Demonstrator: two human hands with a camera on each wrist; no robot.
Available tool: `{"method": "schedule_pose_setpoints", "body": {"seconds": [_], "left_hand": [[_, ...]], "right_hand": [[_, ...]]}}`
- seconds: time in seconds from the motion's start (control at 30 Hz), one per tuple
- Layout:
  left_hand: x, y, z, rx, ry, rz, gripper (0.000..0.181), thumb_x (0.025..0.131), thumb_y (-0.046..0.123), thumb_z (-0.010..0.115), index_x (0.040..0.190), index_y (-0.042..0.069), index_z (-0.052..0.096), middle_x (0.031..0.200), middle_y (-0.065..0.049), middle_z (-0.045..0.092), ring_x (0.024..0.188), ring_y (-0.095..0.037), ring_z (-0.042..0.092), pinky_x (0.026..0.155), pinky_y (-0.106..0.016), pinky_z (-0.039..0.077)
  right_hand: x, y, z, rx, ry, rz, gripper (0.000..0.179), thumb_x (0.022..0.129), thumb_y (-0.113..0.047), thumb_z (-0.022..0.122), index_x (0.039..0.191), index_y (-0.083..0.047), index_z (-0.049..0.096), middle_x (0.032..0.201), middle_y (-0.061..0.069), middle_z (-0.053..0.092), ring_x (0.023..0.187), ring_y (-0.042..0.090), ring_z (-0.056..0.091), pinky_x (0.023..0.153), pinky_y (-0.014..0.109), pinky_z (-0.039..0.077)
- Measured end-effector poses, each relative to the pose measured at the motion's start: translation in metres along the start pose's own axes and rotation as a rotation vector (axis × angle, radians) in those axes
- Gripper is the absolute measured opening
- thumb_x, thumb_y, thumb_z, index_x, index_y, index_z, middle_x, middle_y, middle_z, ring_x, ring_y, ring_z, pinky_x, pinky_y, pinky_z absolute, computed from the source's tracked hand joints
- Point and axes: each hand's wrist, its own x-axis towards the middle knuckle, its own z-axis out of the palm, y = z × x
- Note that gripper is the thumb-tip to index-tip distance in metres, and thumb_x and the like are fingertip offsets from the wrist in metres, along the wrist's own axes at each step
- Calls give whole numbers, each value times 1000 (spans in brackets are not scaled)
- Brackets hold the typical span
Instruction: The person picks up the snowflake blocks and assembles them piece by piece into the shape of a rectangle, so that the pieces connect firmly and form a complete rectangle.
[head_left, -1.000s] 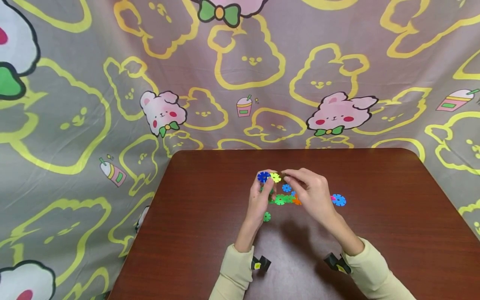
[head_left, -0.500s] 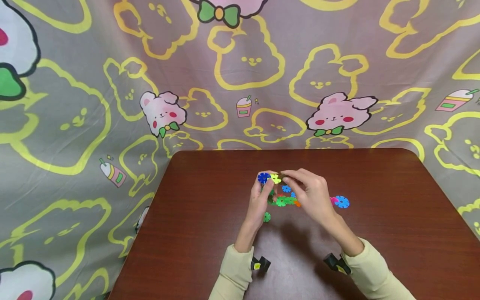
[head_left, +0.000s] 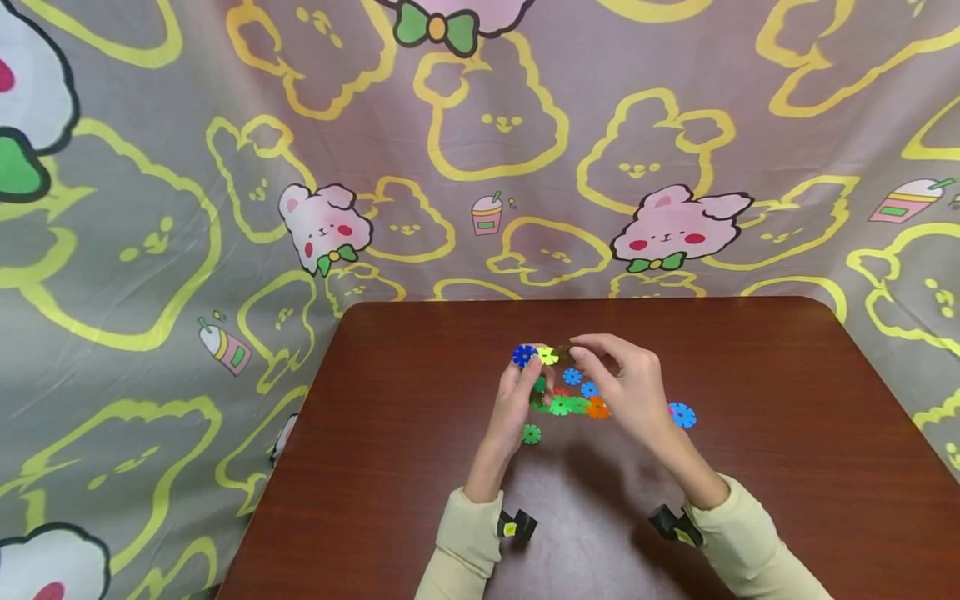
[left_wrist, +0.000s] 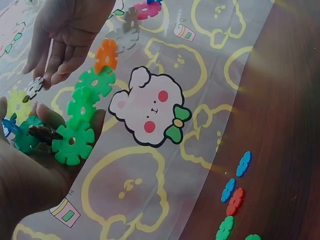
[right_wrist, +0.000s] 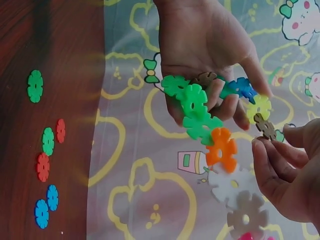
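My left hand pinches a chain of interlocking snowflake discs between thumb and fingers, near a dark blue disc. A yellow disc is joined beside the blue one. My right hand pinches a brown disc against the yellow disc's edge; how deeply they are slotted cannot be told. The rest of the chain hangs from my left hand: green discs, an orange disc, a white disc, a greyish disc and a pink one. A light blue disc shows at its far end.
Loose discs lie on the brown table: blue discs, red discs and green discs. A patterned cloth hangs behind the table and at its left.
My right hand has shifted slightly right, and more of the brown disc shows beside the yellow one. The hanging chain sways, its light blue end sitting a little lower. Both hands keep their pinch.
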Motion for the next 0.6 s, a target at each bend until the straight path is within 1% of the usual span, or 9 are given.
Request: {"method": "schedule_pose_setpoints", "body": {"seconds": [0.13,0.27,0.37,0.43,0.5,0.6], "left_hand": [[0,0,-1,-37,36,6,38,107,28,44,126,-5,51,77,2,53,61,-7,49,57,-20,43],[0,1,-2,-50,48,6,36,108,26,43,126,-4,51,77,1,53,61,-8,49,57,-20,43],[0,1,-3,-41,43,6,35,108,26,43,124,-4,52,76,0,53,61,-7,50,57,-20,43],[0,0,-3,-28,36,9,36,109,26,43,124,-6,52,77,0,53,61,-7,50,57,-20,43],[0,0,-3,-18,33,10,36,109,25,44,124,-6,51,76,0,53,61,-8,50,57,-20,43],[0,1,-3,-7,40,14,36,108,25,44,124,-7,52,76,0,53,62,-8,49,58,-21,43]], "right_hand": [[0,0,-3,7,-4,45,17,90,3,76,107,1,77,84,5,75,70,25,72,61,15,50],[1,0,-4,-20,-26,50,18,88,3,79,106,1,77,86,7,76,70,22,71,59,17,50],[1,1,-3,-33,-60,51,19,86,3,80,104,0,77,89,6,76,73,17,70,63,15,52],[1,1,-2,-37,-77,49,17,86,3,81,102,0,77,89,5,76,75,16,70,66,15,53],[1,1,-1,-43,-78,44,14,87,4,80,100,-1,77,87,4,75,74,16,70,67,14,53],[1,0,0,-51,-66,35,10,88,5,78,96,-1,76,83,2,74,71,16,68,66,13,52]]}}
